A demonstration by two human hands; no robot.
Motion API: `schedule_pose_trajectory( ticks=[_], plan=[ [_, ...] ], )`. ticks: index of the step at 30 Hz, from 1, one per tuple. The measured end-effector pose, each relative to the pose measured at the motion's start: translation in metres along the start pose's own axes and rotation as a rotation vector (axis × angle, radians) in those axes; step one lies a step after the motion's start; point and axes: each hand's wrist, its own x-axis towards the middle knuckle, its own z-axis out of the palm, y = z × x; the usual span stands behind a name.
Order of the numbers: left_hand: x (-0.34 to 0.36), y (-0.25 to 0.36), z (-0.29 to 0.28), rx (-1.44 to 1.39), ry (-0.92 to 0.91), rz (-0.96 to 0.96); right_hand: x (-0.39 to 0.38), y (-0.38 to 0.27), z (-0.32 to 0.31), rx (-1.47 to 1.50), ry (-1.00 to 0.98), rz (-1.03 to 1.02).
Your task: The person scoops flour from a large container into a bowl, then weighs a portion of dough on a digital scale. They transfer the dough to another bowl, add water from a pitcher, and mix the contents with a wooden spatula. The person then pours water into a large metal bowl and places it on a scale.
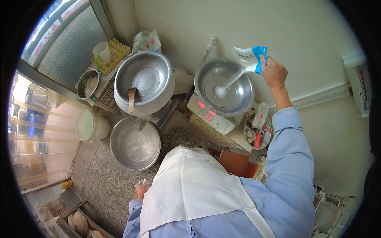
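Up at the right, my right hand (274, 72) is closed around a white and blue plastic bag (248, 58), tipped with its mouth down to the left. A stream of white grains (234, 78) pours from it into a wide metal basin (204, 75), where a small white heap (220, 91) lies on the bottom. The basin stands on a scale (210, 115) with red lit digits. My left hand (141, 188) hangs low beside my white apron, fingers curled; something whitish shows at the fingertips, too small to make out.
Left of the scale, another metal basin (160, 65) holds a wooden-handled scraper (131, 97). Below it stands a large metal bowl (135, 158), with a white bucket (90, 125) nearby. Egg trays (119, 50) and a small bowl (88, 84) sit farther left. A tool container (266, 139) is beside the scale.
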Motion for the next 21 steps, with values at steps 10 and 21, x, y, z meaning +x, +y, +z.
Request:
schedule_pose_trajectory(
  ticks=[10,21],
  plan=[
    [0.0,0.012,0.003,-0.005,-0.022,0.04,0.009,0.0,-0.017,0.026,0.126,-0.152],
    [-0.005,0.028,-0.001,-0.036,-0.056,0.06,0.012,0.002,-0.024,0.019,0.089,-0.133]
  ],
)
